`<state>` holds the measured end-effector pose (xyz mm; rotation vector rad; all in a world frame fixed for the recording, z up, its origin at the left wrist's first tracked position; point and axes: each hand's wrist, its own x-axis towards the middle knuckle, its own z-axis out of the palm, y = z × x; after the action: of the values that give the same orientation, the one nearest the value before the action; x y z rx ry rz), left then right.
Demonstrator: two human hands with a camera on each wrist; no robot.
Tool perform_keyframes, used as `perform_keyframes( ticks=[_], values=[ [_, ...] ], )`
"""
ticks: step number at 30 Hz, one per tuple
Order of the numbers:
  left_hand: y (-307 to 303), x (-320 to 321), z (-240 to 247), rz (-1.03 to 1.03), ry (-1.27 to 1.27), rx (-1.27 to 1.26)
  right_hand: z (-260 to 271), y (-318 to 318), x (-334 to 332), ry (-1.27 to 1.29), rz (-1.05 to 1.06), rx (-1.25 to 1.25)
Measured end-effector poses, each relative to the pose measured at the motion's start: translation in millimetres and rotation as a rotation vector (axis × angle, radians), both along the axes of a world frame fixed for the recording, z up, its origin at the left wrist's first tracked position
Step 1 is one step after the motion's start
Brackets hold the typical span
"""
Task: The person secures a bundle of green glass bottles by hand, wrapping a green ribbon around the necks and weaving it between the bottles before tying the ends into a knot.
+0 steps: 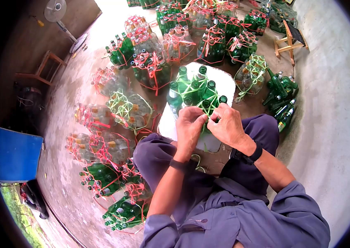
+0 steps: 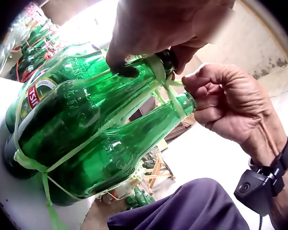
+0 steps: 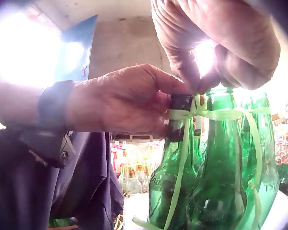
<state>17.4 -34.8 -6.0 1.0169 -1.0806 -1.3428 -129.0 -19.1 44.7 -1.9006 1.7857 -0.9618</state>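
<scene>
A cluster of green glass bottles (image 1: 182, 75) stands upright on a white-topped support (image 1: 167, 126) before the person's knees. Light green plastic strap (image 3: 222, 115) runs around the necks, crosses between them, and also bands the bodies low down in the left wrist view. At the near side of the cluster, my left hand (image 1: 189, 127) pinches the strap between thumb and fingers beside a dark bottle mouth. Close against it, my right hand (image 1: 229, 126) pinches the strap too, with bent fingers right over the necks. Both fingertips meet near one knot-like crossing (image 2: 165, 84) of strap.
Bundles of clear and green bottles (image 1: 152, 70) in red strap fill the floor ahead and left. Loose green bottles (image 1: 282, 89) lie against the right wall, near a wooden folding stool (image 1: 291, 41). A loose strap end (image 1: 200, 163) hangs by the knees.
</scene>
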Motion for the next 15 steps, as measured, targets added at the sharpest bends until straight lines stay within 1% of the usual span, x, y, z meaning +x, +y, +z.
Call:
perform_keyframes(
  ticks=[1, 3, 8, 10, 13, 15],
  values=[
    [1, 0, 3, 0.002, 0.0, 0.001, -1, 2, 1, -0.019, -0.005, -0.006],
    [1, 0, 8, -0.014, 0.149, 0.034, 2, 11, 4, -0.028, 0.009, -0.027],
    [-1, 1, 6, -0.04, 0.117, 0.037, 4, 26, 1, -0.065, 0.0, -0.065],
    [-1, 1, 7, -0.049, 0.107, 0.045, 2, 32, 4, -0.103, -0.004, -0.024],
    [-3, -1, 5, -0.04, 0.118, 0.032, -9, 38, 9, -0.107, -0.031, -0.035],
    [-4, 0, 4, -0.042, 0.065, -0.009, -14, 42, 11, -0.115, -0.032, -0.027]
  ],
)
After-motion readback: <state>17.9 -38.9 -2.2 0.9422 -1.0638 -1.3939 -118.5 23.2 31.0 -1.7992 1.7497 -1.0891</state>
